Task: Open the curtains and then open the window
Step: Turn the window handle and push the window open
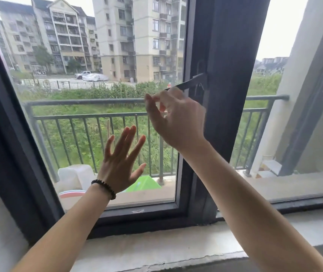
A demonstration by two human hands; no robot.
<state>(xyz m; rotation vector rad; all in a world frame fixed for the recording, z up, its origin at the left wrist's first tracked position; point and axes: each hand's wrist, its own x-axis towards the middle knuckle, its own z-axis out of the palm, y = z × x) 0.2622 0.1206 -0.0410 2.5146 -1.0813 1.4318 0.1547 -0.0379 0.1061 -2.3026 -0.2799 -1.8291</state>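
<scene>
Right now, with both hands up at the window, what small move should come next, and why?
Probably close the right hand around the handle. The handle sticks out sideways from the frame, the fingers are loose at its tip, and the left hand is spread flat by the glass, seemingly ready to push.

The window frame [225, 95] looks like dark matt metal, its pane [98, 75] clear smooth glass. The sill [156, 250] is pale, rough, stone-like. The railing [86, 102] is grey painted metal; the bracelet [104, 185] has dark glossy beads
</scene>
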